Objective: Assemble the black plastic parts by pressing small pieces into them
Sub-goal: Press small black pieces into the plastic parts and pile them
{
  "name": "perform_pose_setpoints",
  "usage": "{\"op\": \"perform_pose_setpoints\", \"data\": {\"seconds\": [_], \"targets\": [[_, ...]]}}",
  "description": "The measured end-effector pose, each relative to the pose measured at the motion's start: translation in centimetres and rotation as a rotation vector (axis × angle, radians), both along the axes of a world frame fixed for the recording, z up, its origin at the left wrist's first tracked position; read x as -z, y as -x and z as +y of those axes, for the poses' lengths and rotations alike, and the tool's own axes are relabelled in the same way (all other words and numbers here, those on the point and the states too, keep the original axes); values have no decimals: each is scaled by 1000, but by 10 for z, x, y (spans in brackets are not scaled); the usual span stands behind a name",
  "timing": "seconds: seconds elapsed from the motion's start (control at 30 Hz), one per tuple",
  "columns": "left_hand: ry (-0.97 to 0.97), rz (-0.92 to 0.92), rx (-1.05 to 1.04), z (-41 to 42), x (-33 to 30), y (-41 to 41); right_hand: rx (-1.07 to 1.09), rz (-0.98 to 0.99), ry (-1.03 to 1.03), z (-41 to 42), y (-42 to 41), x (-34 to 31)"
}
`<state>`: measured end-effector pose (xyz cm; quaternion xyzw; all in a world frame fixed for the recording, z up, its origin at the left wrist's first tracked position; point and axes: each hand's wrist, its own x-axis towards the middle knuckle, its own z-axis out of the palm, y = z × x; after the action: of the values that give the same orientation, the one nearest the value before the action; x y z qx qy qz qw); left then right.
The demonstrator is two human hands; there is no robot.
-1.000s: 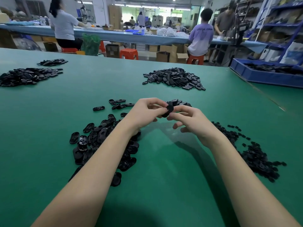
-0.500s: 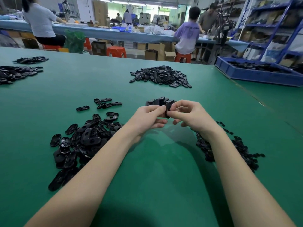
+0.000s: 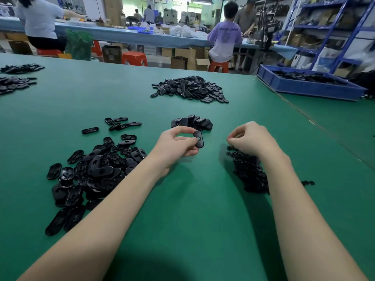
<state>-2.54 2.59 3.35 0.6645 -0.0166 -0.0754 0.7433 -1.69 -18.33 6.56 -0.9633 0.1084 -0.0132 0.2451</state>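
Observation:
My left hand (image 3: pixel 176 145) pinches a black oval plastic part (image 3: pixel 198 139) between thumb and fingers, a little above the green table. My right hand (image 3: pixel 250 137) hovers apart to the right, fingers curled together over a pile of small black pieces (image 3: pixel 248 171); whether it holds a piece is hidden. A heap of loose oval parts (image 3: pixel 95 171) lies to the left of my left forearm. A small stack of parts (image 3: pixel 191 122) sits just beyond my hands.
A bigger heap of black parts (image 3: pixel 190 89) lies farther back in the middle, and more piles (image 3: pixel 14 82) at the far left. A blue tray (image 3: pixel 308 86) with parts stands at the back right. People sit at a bench behind the table.
My hands were together on the part; now they have separated. The right hand moved right over the small pieces, and the left keeps the oval part.

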Motion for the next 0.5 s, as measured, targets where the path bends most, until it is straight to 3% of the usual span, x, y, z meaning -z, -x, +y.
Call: {"op": "perform_pose_setpoints", "data": {"seconds": [0.17,0.5], "targets": [[-75,25,4,-1,0,0,78,70,166,1,0,11],[-97,31,12,1,2,1,66,72,164,4,-2,14]]}}
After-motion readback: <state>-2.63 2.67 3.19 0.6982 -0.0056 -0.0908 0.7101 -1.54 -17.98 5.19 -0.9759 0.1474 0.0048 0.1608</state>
